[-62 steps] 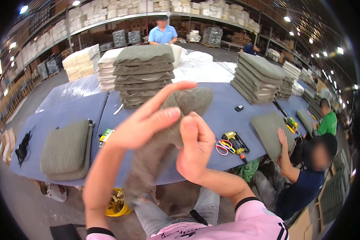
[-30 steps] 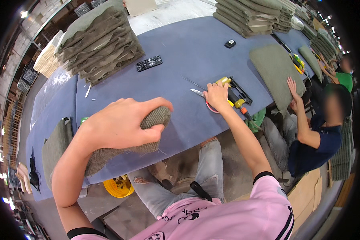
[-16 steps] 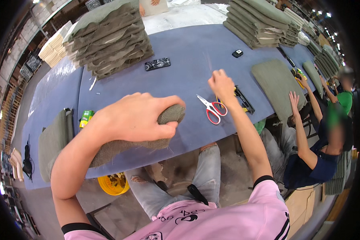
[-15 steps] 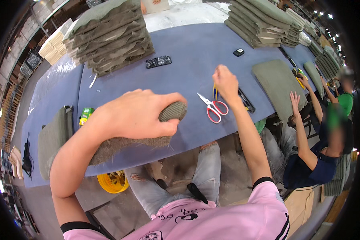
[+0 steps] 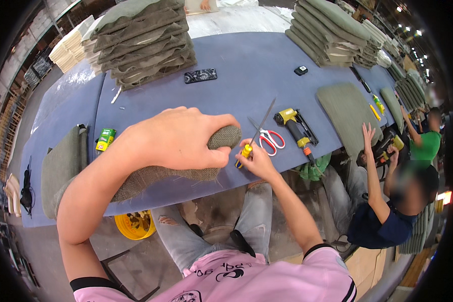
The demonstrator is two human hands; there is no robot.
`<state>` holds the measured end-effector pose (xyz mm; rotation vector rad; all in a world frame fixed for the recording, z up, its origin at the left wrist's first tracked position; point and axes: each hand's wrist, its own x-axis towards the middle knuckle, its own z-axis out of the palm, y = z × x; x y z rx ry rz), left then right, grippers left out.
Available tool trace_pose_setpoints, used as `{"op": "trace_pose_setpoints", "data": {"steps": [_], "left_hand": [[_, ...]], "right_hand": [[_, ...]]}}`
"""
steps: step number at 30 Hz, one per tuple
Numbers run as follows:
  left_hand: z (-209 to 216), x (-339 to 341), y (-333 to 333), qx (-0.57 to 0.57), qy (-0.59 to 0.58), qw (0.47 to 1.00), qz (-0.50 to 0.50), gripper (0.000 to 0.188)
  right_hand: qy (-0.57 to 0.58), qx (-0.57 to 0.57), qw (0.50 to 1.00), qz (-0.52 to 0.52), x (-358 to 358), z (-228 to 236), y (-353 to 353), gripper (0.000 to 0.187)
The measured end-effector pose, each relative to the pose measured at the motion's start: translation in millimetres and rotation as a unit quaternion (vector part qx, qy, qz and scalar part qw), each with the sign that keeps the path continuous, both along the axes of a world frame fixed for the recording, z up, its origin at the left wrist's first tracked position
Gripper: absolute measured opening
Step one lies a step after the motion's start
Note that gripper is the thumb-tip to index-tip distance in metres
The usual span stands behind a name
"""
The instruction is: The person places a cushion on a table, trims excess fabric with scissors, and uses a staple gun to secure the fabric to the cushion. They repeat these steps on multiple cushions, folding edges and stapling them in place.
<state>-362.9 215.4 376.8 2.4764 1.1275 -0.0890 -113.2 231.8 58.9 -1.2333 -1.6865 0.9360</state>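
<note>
My left hand (image 5: 173,138) is closed over the edge of a grey-green upholstered panel (image 5: 173,174), its thumb and forefinger around a rounded corner. Frayed threads hang along the panel's near edge; my hand and forearm cover much of it. In my right hand (image 5: 259,163) is a screwdriver (image 5: 246,151) with a yellow and blue handle, its long thin shaft pointing up and away from me. Just beyond that hand lie scissors (image 5: 273,142) with red and white handles. Further right, a yellow and black staple gun (image 5: 296,128) rests on the blue table (image 5: 226,55).
Stacks of grey-green panels (image 5: 143,43) stand at the far left and far right (image 5: 327,32). A phone (image 5: 200,75) and green box (image 5: 105,139) lie on the table. Below it sits a yellow bucket (image 5: 120,229). At right, a co-worker (image 5: 387,214) touches another panel (image 5: 345,113) and holds a staple gun.
My right hand has come back toward me with the screwdriver, uncovering the staple gun. My left hand stays on the panel. The co-worker's other hand has moved from the table to a staple gun.
</note>
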Motion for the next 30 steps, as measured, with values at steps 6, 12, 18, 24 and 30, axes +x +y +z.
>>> {"op": "trace_pose_setpoints", "data": {"steps": [6,12,18,24,30], "left_hand": [[-3,-3,-5,-0.009,0.004,1.000,0.013,0.049],[4,2,-5,-0.010,0.025,1.000,0.011,0.049],[1,-3,-4,0.007,-0.015,1.000,0.002,0.051],[11,2,0,-0.025,0.054,0.998,0.024,0.051],[3,1,-1,0.003,0.006,1.000,0.003,0.052]], "right_hand": [[0.324,0.096,0.941,-0.019,24,162,22,0.031],[0.332,0.350,0.875,0.047,2,255,-4,0.030],[0.283,0.386,0.878,-0.001,22,305,-10,0.038],[0.168,0.236,0.951,0.112,-20,268,-21,0.043],[0.377,0.395,0.838,-0.016,24,280,-5,0.037]]}}
